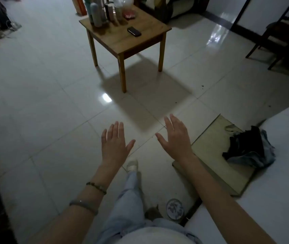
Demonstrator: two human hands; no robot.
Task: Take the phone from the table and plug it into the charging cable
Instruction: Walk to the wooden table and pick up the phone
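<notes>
Short of the table (140,44), my left hand (114,143) is spread flat and empty; my right hand (175,138) is the same, slightly nearer. The phone (134,31) lies well ahead on the tabletop, long axis slanting right-and-toward me. No charging cable visible.

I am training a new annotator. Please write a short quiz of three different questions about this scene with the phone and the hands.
1. True or false: the phone lies on the wooden table.
2. Which hand holds something: A the left hand, B the right hand, C neither?
3. Fill in: bracelets are on the ___ wrist.

Key: 1 true; 2 C, both hands are open and empty; 3 left.
</notes>
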